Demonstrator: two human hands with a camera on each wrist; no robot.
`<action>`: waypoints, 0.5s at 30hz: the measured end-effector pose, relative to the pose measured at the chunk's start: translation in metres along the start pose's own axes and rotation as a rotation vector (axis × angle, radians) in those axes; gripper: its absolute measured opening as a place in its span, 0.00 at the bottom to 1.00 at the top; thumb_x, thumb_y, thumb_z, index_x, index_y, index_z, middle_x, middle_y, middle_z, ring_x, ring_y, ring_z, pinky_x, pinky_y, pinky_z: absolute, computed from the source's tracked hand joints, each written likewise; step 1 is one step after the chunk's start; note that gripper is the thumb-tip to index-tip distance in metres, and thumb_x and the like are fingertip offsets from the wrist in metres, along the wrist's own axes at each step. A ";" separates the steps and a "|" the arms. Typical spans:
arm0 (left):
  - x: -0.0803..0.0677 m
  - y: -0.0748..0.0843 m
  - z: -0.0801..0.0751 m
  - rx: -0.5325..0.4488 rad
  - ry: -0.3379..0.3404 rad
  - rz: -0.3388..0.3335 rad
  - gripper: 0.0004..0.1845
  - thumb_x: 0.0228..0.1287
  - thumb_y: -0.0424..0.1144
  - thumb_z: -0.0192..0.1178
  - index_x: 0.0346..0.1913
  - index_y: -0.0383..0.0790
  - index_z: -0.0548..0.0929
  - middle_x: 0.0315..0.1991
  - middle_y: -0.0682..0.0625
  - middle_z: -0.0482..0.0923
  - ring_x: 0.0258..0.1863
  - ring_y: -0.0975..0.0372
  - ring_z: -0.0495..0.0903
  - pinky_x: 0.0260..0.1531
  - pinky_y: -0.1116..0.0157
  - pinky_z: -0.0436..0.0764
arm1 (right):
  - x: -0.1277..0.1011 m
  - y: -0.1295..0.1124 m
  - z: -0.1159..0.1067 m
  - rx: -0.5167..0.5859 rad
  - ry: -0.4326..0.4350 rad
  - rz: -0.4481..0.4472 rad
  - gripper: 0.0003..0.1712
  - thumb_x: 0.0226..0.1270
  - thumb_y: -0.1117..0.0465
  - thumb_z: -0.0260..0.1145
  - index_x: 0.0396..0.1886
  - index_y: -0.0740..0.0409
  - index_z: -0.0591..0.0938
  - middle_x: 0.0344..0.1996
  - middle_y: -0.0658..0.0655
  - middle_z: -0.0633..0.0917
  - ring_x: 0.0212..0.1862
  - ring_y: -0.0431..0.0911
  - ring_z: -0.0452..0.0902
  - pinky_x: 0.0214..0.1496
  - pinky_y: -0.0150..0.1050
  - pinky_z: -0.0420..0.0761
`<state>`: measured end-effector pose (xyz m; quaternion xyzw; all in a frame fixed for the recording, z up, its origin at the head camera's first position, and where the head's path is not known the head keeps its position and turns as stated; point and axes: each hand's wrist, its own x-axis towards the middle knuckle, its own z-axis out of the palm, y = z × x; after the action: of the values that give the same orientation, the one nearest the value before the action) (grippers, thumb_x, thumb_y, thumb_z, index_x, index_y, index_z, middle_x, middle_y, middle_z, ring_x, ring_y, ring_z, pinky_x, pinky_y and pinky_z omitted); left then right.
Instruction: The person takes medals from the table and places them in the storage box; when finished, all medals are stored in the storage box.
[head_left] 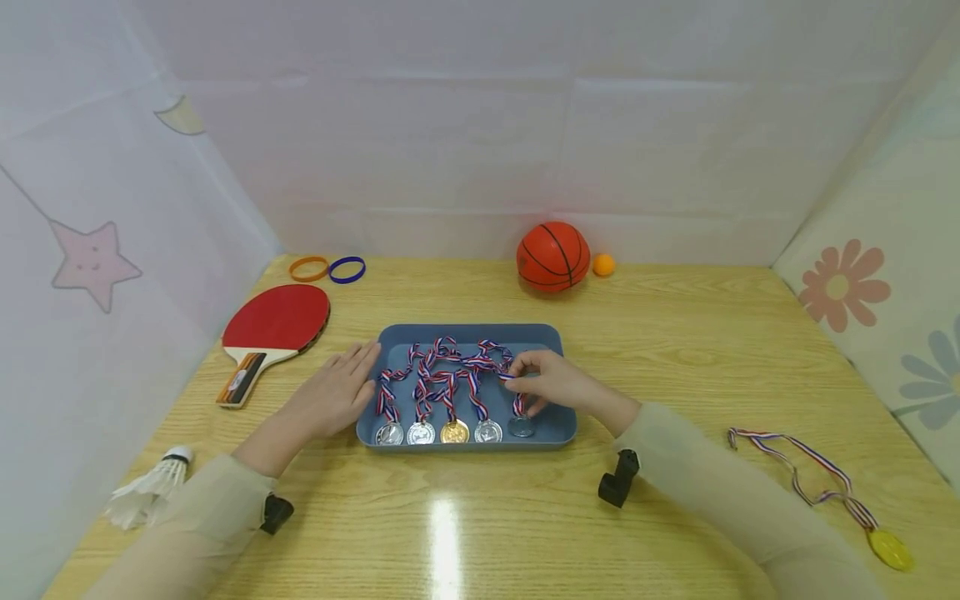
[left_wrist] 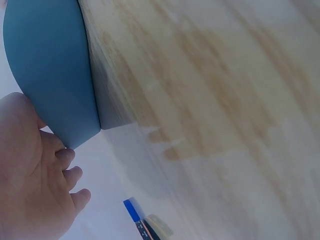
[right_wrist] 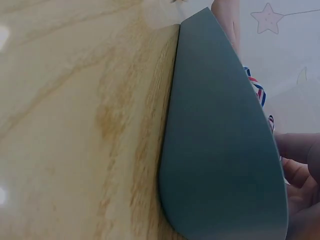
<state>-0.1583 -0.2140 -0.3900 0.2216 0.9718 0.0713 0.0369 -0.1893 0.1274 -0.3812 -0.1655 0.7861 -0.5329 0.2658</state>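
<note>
A blue tray [head_left: 555, 337] sits mid-table and holds several medals in a row, their striped ribbons [head_left: 450, 371] tangled above them. My right hand [head_left: 543, 385] is inside the tray at its right end and pinches the ribbon of the rightmost silver medal [head_left: 521, 427]. My left hand [head_left: 337, 392] lies flat with straight fingers against the tray's left wall [left_wrist: 47, 70]. In the right wrist view the tray's outer wall [right_wrist: 220, 150] fills the frame, with a bit of ribbon [right_wrist: 257, 87] and my fingers [right_wrist: 300, 165] past it.
A gold medal [head_left: 890, 548] with a loose ribbon lies at the right front. A red paddle [head_left: 273, 321], two wristbands [head_left: 327, 268], a basketball [head_left: 552, 256], an orange ball [head_left: 603, 265] and a shuttlecock [head_left: 150, 487] stand around the table's edges. Cloth walls enclose three sides.
</note>
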 end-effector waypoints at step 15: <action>-0.001 0.001 -0.001 -0.004 -0.003 0.005 0.31 0.71 0.41 0.40 0.70 0.29 0.49 0.70 0.37 0.46 0.68 0.44 0.44 0.64 0.47 0.47 | 0.005 0.000 0.007 -0.148 -0.013 -0.054 0.04 0.61 0.68 0.63 0.30 0.65 0.76 0.31 0.56 0.74 0.22 0.46 0.74 0.23 0.43 0.81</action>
<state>-0.1574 -0.2139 -0.3890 0.2240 0.9711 0.0729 0.0388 -0.1896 0.1195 -0.3844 -0.2094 0.8168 -0.4793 0.2434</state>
